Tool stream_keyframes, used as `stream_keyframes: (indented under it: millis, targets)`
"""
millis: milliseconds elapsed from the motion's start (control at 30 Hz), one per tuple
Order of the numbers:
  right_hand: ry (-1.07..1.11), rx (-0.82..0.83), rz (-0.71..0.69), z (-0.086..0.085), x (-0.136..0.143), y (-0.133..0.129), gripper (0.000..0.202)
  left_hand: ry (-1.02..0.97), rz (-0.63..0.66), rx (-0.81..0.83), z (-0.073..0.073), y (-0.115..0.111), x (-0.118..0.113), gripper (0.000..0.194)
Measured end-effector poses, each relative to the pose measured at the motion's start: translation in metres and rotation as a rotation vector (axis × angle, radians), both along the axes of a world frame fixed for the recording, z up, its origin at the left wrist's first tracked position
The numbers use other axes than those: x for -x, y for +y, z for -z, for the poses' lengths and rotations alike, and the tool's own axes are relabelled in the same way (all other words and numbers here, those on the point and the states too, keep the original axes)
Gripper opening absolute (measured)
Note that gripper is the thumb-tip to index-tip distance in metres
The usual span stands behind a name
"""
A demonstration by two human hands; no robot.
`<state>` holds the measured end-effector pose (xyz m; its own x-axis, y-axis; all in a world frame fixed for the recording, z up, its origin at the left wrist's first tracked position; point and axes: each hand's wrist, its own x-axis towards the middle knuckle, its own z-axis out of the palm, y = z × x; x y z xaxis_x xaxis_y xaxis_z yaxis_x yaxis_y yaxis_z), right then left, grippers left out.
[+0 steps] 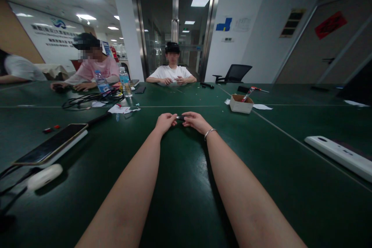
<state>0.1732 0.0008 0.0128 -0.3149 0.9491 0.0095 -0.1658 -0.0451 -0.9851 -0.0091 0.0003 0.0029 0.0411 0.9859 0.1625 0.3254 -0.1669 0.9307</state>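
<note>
Both my arms reach forward over the dark green table [180, 170]. Between my hands is a small, slim object [180, 117], dark on the right and lighter at its left end; its kind is too small to make out. My left hand [166, 124] pinches the lighter end between thumb and fingers. My right hand [197, 121], with a silver bracelet [209, 134] at the wrist, is closed on the dark end. The fingers cover much of the object.
At left lie a phone [52, 143], a white rounded device [45, 177] and black cables [93, 99] near water bottles [125, 83]. A small box [241, 104] holding a tool stands right of centre. A white device [340, 155] lies far right. Other people [172, 73] sit across the table.
</note>
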Motion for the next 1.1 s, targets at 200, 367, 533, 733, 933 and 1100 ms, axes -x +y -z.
stream_keyframes:
  millis: [200,367,533,733,933,1100]
  targets:
    - [0.001,-0.012,0.003,0.001,0.0,-0.001,0.021,0.081,-0.034,-0.002,0.0,0.002,0.001,0.034]
    - [0.028,-0.01,0.034,0.003,0.0,0.0,0.022,0.112,-0.026,-0.004,0.0,0.001,0.001,0.036]
    - [0.054,-0.026,0.012,0.006,-0.002,0.002,0.022,0.168,-0.037,0.019,-0.004,-0.002,0.0,0.04]
    - [0.05,-0.036,0.003,0.007,-0.002,0.002,0.023,0.22,-0.059,0.046,-0.007,-0.005,0.0,0.045]
    - [0.042,-0.045,0.002,0.006,-0.002,0.002,0.024,0.262,-0.074,0.073,-0.015,-0.013,-0.001,0.045]
    - [0.051,-0.026,0.005,0.004,-0.001,0.0,0.023,0.237,-0.063,0.055,-0.012,-0.011,0.0,0.045]
